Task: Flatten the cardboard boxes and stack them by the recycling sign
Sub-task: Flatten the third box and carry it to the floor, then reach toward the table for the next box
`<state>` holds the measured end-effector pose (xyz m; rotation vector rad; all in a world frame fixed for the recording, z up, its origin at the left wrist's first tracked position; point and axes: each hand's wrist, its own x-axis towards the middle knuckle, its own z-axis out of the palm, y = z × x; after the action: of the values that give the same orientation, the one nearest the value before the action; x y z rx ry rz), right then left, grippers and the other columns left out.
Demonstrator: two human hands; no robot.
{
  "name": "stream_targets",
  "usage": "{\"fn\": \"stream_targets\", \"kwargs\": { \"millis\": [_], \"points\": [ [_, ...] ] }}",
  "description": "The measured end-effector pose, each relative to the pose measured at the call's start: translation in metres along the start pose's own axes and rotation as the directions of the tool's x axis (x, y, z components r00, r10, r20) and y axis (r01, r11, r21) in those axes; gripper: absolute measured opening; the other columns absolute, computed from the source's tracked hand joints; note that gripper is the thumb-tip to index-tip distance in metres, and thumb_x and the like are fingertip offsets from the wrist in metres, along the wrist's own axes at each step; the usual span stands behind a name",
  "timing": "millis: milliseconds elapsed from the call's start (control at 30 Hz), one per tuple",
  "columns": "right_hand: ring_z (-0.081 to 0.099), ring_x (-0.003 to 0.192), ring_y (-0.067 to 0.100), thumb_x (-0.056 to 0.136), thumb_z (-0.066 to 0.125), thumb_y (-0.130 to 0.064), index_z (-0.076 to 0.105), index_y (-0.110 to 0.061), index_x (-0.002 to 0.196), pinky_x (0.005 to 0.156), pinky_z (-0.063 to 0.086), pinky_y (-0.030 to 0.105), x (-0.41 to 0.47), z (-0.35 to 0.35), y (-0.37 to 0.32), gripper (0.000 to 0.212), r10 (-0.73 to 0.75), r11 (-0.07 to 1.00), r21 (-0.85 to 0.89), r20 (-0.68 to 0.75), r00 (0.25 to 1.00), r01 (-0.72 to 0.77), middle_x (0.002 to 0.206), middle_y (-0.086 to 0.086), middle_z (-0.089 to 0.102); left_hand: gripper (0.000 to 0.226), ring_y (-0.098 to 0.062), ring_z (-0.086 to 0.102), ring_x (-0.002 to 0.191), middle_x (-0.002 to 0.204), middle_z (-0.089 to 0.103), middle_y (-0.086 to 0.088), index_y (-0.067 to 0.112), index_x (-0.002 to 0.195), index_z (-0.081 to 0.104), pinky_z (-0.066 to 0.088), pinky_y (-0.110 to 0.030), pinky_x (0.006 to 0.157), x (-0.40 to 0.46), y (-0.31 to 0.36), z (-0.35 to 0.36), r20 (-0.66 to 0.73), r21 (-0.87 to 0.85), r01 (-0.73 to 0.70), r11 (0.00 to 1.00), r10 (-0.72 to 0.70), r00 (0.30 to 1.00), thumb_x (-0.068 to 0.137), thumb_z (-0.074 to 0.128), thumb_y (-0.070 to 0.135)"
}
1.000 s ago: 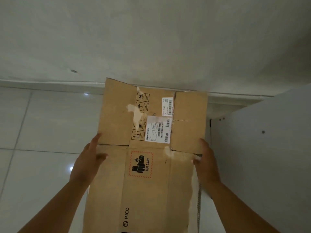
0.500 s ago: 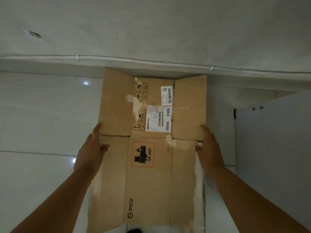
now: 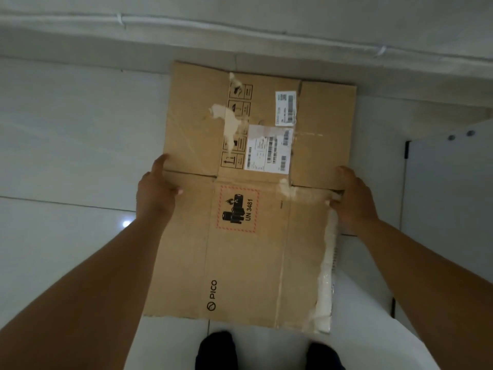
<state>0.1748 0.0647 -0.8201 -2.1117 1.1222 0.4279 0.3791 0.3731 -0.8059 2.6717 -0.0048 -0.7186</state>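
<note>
the flattened cardboard box (image 3: 256, 204) (pico logo, un 3481 mark) was held out flat over the pale tiled floor (image 3: 66, 145), its far edge near the wall. left hand (image 3: 156, 197) and right hand (image 3: 353, 201) each gripped a side edge.

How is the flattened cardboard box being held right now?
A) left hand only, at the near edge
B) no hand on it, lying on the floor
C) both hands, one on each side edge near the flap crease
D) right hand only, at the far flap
C: the left hand and the right hand each have a grip on opposite side edges of the flattened cardboard box, level with the flap crease.
</note>
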Motion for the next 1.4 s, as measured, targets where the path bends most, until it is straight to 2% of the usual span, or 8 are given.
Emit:
{"fn": "stream_targets", "kwargs": {
  "millis": [133, 267, 367, 500, 733, 933, 1100, 1400],
  "points": [
    [0.043, 0.121, 0.034, 0.089, 0.062, -0.015, 0.020, -0.027, 0.150, 0.100, 0.041, 0.044, -0.002, 0.002, 0.001, 0.075, 0.015, 0.987, -0.162, 0.026, 1.000, -0.010, 0.135, 0.016, 0.041, 0.088, -0.035, 0.054, 0.114, 0.124, 0.058, -0.016, 0.032, 0.148, 0.018, 0.045, -0.045, 0.090, 0.002, -0.006, 0.003, 0.001, 0.062, 0.003, 0.998, -0.003, 1.000, 0.080, 0.071, 0.014],
    [0.039, 0.127, 0.036, 0.090, 0.062, -0.025, 0.019, -0.024, 0.150, 0.105, 0.037, 0.046, -0.009, -0.005, -0.007, 0.074, 0.071, 0.977, -0.211, 0.125, 0.990, -0.043, 0.141, 0.017, 0.037, 0.086, -0.036, 0.052, 0.117, 0.129, 0.055, -0.016, 0.031, 0.149, 0.014, 0.043, -0.045, 0.092, -0.003, -0.006, -0.007, 0.057, 0.084, -0.030, 0.996, 0.025, 0.998, 0.083, 0.068, 0.022],
    [0.034, 0.131, 0.035, 0.090, 0.060, -0.031, 0.024, -0.019, 0.149, 0.109, 0.034, 0.043, -0.018, -0.021, -0.025, 0.070, 0.081, 0.957, -0.289, 0.195, 0.978, -0.022, 0.144, 0.018, 0.033, 0.075, -0.031, 0.048, 0.122, 0.134, 0.050, -0.014, 0.026, 0.145, 0.030, 0.038, -0.041, 0.099, -0.011, -0.006, -0.025, 0.136, 0.016, -0.074, 0.997, 0.071, 0.988, 0.082, 0.070, 0.028],
    [0.038, 0.130, 0.031, 0.092, 0.056, -0.025, 0.030, -0.018, 0.146, 0.107, 0.036, 0.042, -0.039, -0.053, -0.068, 0.061, 0.002, 0.948, -0.305, 0.284, 0.959, 0.088, 0.143, 0.015, 0.037, 0.050, -0.020, 0.059, 0.100, 0.114, 0.063, -0.006, 0.022, 0.122, 0.057, 0.045, -0.031, 0.088, -0.030, 0.013, -0.067, 0.210, -0.088, -0.105, 0.991, 0.121, 0.970, 0.077, 0.074, 0.034],
    [0.051, 0.119, 0.027, 0.093, 0.057, -0.021, 0.030, -0.017, 0.146, 0.097, 0.044, 0.031, -0.095, -0.160, -0.168, 0.059, -0.047, 0.904, -0.359, 0.458, 0.888, 0.233, 0.138, 0.015, 0.046, 0.043, -0.013, 0.059, 0.093, 0.099, 0.061, 0.007, 0.027, 0.112, 0.060, 0.047, -0.032, 0.086, -0.066, 0.108, -0.179, 0.290, 0.009, -0.359, 0.933, 0.341, 0.894, 0.075, 0.072, 0.045],
    [0.045, 0.127, 0.028, 0.095, 0.053, -0.022, 0.031, -0.016, 0.146, 0.101, 0.039, 0.030, -0.177, -0.285, -0.247, 0.056, -0.163, 0.905, -0.338, 0.284, 0.945, 0.258, 0.143, 0.013, 0.043, 0.051, -0.017, 0.056, 0.102, 0.111, 0.062, 0.000, 0.022, 0.122, 0.057, 0.045, -0.037, 0.092, -0.137, 0.228, -0.306, 0.313, 0.063, -0.600, 0.798, 0.555, 0.771, 0.078, 0.069, 0.044],
    [0.047, 0.125, 0.029, 0.092, 0.055, -0.023, 0.036, -0.022, 0.142, 0.098, 0.040, 0.034, -0.267, -0.371, -0.299, 0.053, -0.229, 0.893, -0.359, 0.159, 0.960, 0.272, 0.139, 0.011, 0.047, 0.054, -0.017, 0.055, 0.106, 0.119, 0.060, 0.002, 0.027, 0.124, 0.054, 0.044, -0.034, 0.086, -0.217, 0.288, -0.401, 0.296, 0.160, -0.716, 0.680, 0.659, 0.692, 0.078, 0.066, 0.052],
    [0.047, 0.125, 0.030, 0.095, 0.052, -0.024, 0.028, -0.025, 0.145, 0.100, 0.043, 0.042, -0.413, -0.542, -0.377, 0.055, -0.424, 0.845, -0.399, -0.093, 0.901, 0.356, 0.142, 0.008, 0.042, 0.055, -0.017, 0.056, 0.105, 0.123, 0.058, 0.003, 0.026, 0.127, 0.051, 0.044, -0.033, 0.085, -0.355, 0.387, -0.565, 0.057, 0.217, -0.812, 0.542, 0.824, 0.564, 0.080, 0.064, 0.051]
  ]
}}
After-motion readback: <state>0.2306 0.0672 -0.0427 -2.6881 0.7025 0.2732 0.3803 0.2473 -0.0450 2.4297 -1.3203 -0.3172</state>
